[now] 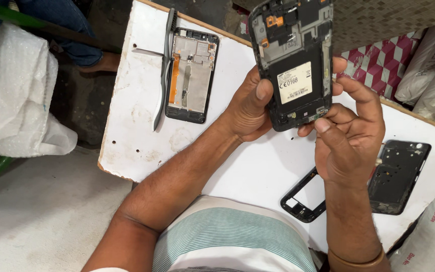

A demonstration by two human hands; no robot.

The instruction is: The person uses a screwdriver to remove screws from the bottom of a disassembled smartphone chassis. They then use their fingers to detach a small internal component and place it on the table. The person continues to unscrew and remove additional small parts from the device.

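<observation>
1. I see the opened black smartphone chassis with a white label on its inner face [294, 60] held up in the air over the far edge of the white worktop board [142, 136], its open side turned toward me.
2. My left hand [250, 108] is clamped on the chassis along its left edge, thumb pressed flat against the inner face just beside the label.
3. My right hand [348, 136] grips the lower right corner of the chassis; its fingertips [322, 124] pinch at the bottom edge, and the other fingers curl behind the right side.
4. The two hands are close together, both locked on the same chassis, with only its lower edge between them.
5. Below my right hand, near the near edge of the board, lies an empty black plastic phone bezel frame [302, 199], partly hidden by my wrist.
6. Just beside it, toward the right edge, lies a flat black phone back cover [399, 176].
7. Toward the far left corner lies a second stripped phone frame with bare metal and an orange flex strip [192, 75].
8. Touching its left side lies a long grey plastic prying tool [163, 70], running from the far edge toward me.
</observation>
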